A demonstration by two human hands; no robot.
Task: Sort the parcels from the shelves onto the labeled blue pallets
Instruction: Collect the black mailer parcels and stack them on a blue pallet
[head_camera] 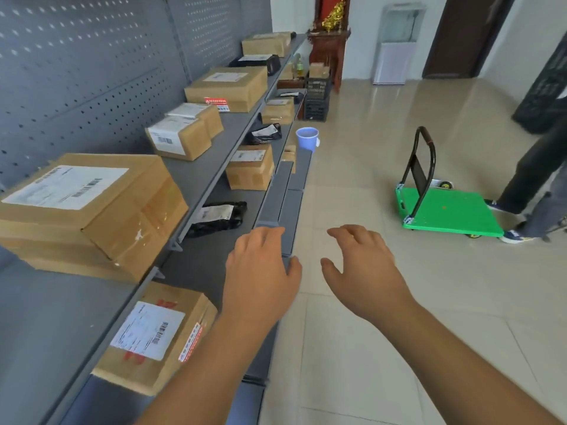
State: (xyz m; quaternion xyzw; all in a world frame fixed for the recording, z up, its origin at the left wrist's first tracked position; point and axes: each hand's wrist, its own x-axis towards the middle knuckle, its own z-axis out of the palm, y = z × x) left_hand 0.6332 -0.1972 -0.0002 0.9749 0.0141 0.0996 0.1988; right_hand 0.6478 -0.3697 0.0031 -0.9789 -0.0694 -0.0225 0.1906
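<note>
- Head view looks along grey shelves [214, 167] that run down my left side, with tiled floor [368, 302] to the right.
- My left hand [260, 271] hovers over the front edge of the lower shelf, palm down, fingers loosely spread and holding nothing.
- My right hand [365, 268] hangs just beside it, out past the shelf edge over the floor, fingers spread and curled a little, also empty.
- The two hands are near each other but not touching.
- On the upper shelf, nearest me, a large cardboard parcel [92, 210] with a white label sits at the front edge.
- Farther along that shelf come two small boxes [184, 133] pressed together, then a wide flat box [227, 87], a black bag [254, 61] and another carton [267, 42] near the far end.
- On the lower shelf, a labelled box with red tape [156, 338] lies just left of my left forearm.
- Beyond my left hand on that shelf lie a black poly bag [217, 217], a taped brown box [250, 167], a second black bag [265, 133] and another brown box [277, 110].
- A pale blue bucket [306, 138] stands on the floor near the shelf's far end.
- A green platform trolley [448, 210] stands well apart to the right, beside a person's legs [534, 167].
</note>
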